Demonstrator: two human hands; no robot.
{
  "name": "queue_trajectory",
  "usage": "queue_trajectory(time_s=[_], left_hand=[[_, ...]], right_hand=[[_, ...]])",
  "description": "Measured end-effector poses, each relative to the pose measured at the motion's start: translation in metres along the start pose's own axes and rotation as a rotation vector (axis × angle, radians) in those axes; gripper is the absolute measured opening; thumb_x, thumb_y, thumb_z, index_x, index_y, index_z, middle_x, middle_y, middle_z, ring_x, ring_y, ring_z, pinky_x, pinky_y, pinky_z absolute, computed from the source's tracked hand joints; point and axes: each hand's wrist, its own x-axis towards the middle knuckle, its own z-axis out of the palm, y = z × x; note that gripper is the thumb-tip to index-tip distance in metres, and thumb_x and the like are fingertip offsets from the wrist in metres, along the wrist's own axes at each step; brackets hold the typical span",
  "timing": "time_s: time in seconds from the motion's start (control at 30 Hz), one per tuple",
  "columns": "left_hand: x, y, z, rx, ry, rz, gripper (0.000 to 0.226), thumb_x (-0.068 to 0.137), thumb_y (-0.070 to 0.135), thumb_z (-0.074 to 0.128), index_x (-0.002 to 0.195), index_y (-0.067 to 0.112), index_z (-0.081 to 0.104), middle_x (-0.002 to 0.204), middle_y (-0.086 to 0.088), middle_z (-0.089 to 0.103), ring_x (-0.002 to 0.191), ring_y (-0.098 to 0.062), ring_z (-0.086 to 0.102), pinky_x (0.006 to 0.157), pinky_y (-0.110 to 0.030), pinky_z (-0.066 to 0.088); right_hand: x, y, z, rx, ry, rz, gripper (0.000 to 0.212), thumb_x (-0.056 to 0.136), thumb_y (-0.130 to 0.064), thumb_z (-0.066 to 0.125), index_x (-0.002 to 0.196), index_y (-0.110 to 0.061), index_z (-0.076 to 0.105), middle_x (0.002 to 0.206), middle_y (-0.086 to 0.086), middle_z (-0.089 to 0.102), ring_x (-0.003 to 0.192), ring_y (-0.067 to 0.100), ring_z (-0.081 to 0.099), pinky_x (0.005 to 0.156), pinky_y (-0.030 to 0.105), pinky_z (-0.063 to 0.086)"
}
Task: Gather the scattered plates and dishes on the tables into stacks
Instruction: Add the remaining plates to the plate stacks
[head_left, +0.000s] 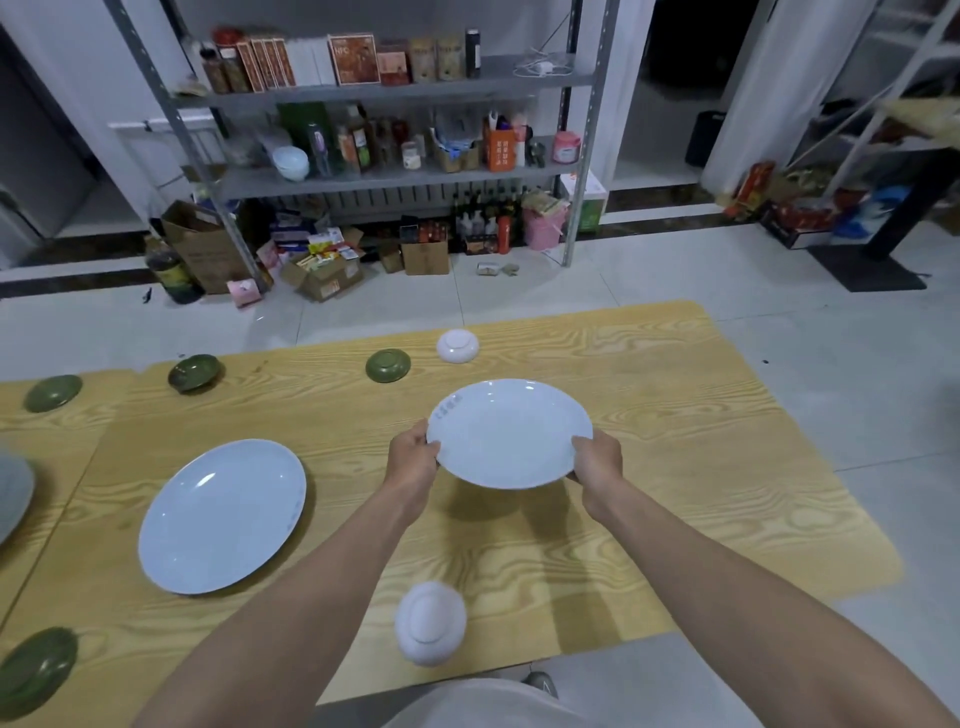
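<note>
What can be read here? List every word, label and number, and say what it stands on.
"NFC": on the red box, top shelf, barely legible.
Grey print on the rim of the held white plate: too blurred to read.
Characters on the orange box, middle shelf: too small to read.
Print on the cartons: unreadable.
</note>
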Motion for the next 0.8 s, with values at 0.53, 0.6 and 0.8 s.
queue_trajectory(time_s=[0.53,0.6,0.8], left_hand=[[-0.004,0.001,-0.056,1.227,0.077,0.335,0.058,0.102,0.039,0.044,0.154,0.017,0.03,0.163,-0.003,0.023,0.152,-0.025,0.013,0.121,-0.04,0.017],[-0.01,0.002,-0.066,1.32,0.115,0.348,0.059,0.102,0.041,0.044,0.154,0.017,0.031,0.163,-0.004,0.022,0.152,-0.027,0.012,0.121,-0.041,0.016],[-0.026,-0.002,-0.09,1.411,0.209,0.252,0.06,0.101,0.044,0.041,0.155,0.021,0.029,0.164,-0.001,0.018,0.152,-0.025,0.008,0.122,-0.043,0.01]], right_hand=[[0.015,0.015,0.001,0.129,-0.161,0.096,0.053,0.087,0.009,0.059,0.138,-0.005,0.052,0.113,0.013,0.067,0.092,0.033,0.07,0.079,0.052,0.06],[0.011,0.014,0.01,0.16,-0.186,0.101,0.054,0.088,0.011,0.058,0.14,-0.005,0.05,0.112,0.012,0.066,0.089,0.03,0.069,0.075,0.048,0.06],[-0.001,0.014,0.044,0.21,-0.278,0.136,0.054,0.09,0.011,0.057,0.141,-0.005,0.049,0.118,0.013,0.065,0.094,0.029,0.068,0.065,0.04,0.06]])
